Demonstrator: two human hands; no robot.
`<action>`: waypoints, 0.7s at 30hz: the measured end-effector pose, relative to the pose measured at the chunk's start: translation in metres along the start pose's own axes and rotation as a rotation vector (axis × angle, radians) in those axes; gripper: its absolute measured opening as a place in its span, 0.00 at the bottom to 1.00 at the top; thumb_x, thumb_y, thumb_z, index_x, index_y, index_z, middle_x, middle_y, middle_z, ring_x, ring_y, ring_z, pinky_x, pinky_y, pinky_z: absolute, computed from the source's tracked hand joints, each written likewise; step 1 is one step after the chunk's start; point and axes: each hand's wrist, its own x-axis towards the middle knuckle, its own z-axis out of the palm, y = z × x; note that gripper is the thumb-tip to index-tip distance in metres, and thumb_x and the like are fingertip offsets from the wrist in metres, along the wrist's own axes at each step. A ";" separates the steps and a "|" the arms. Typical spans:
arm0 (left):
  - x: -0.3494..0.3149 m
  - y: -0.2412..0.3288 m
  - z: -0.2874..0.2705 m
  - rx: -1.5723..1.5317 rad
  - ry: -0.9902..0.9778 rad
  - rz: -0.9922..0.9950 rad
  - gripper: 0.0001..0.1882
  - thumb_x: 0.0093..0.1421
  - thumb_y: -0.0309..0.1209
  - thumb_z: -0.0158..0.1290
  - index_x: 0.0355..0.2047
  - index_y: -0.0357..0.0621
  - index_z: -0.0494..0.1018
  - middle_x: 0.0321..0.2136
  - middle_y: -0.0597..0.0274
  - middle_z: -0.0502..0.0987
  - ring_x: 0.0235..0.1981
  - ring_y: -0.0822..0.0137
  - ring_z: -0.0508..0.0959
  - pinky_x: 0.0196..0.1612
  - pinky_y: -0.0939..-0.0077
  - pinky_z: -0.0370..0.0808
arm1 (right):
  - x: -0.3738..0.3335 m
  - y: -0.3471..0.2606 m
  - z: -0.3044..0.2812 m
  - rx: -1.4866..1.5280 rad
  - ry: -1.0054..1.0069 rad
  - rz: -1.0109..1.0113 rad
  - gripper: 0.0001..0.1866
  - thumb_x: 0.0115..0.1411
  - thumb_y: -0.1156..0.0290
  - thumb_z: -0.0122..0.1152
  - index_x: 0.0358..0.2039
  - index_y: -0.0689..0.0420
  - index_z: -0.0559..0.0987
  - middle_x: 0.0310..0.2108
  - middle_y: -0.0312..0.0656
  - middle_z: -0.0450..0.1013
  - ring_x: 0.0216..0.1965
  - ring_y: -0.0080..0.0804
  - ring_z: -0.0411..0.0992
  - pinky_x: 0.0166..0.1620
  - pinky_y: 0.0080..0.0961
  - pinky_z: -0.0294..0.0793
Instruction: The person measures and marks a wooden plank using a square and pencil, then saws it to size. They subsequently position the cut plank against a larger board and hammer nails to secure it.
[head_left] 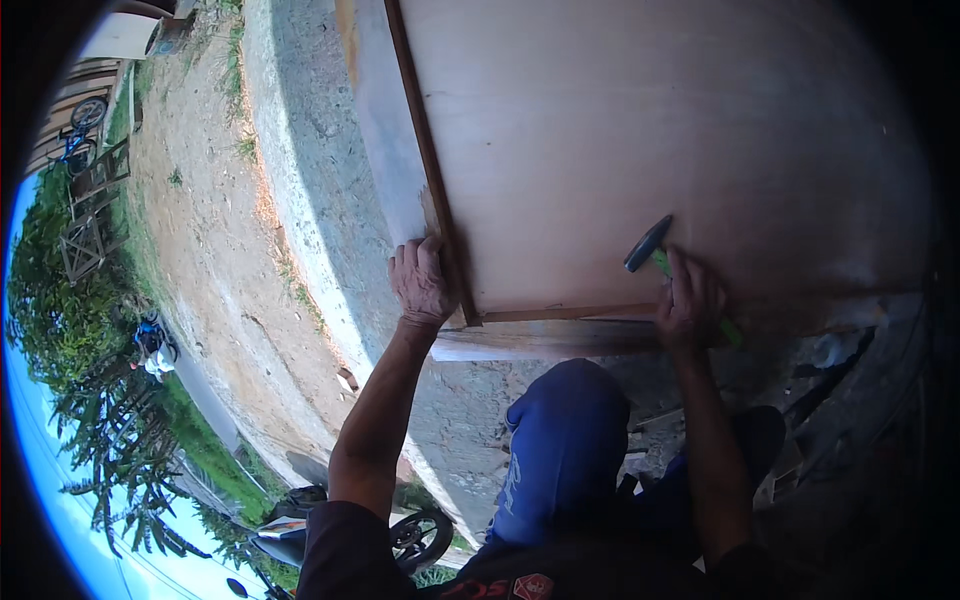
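Note:
A large flat wooden panel [580,150] lies in front of me, with a narrow dark wood strip [425,150] along its left side and another thin strip [570,312] along its near edge. My left hand [424,280] grips the panel's left edge close to the near corner, fingers curled over the strip. In my right hand [690,300] is a hammer [648,243] with a dark metal head and a green handle. The hammer is held over the panel's near right part, its head pointing away from me. Whether the head touches the surface I cannot tell.
My blue-clad knee [570,440] is bent just below the near edge. Rough concrete [340,200] runs along the left, then a dirt yard [200,230]. A motorcycle wheel [420,540] stands at the lower left. Clutter lies in shadow at the right.

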 end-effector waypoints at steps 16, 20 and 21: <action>0.006 -0.002 0.001 0.027 0.018 0.029 0.16 0.58 0.34 0.56 0.46 0.50 0.69 0.36 0.58 0.72 0.34 0.52 0.72 0.38 0.54 0.64 | 0.005 0.002 -0.002 -0.016 -0.063 0.033 0.26 0.63 0.64 0.56 0.63 0.44 0.73 0.52 0.38 0.72 0.49 0.41 0.73 0.51 0.45 0.67; 0.001 -0.006 0.004 0.024 0.016 0.058 0.17 0.58 0.34 0.56 0.48 0.50 0.69 0.37 0.58 0.73 0.36 0.51 0.72 0.39 0.53 0.65 | 0.002 0.001 -0.001 0.047 0.022 0.042 0.26 0.62 0.66 0.59 0.62 0.45 0.74 0.51 0.38 0.72 0.49 0.41 0.73 0.51 0.45 0.67; 0.004 -0.007 0.008 0.020 0.028 0.051 0.18 0.58 0.35 0.56 0.48 0.50 0.69 0.37 0.58 0.73 0.37 0.51 0.72 0.40 0.53 0.65 | 0.003 0.002 0.000 0.056 0.040 0.042 0.26 0.61 0.67 0.59 0.62 0.46 0.74 0.51 0.38 0.72 0.49 0.41 0.73 0.51 0.45 0.67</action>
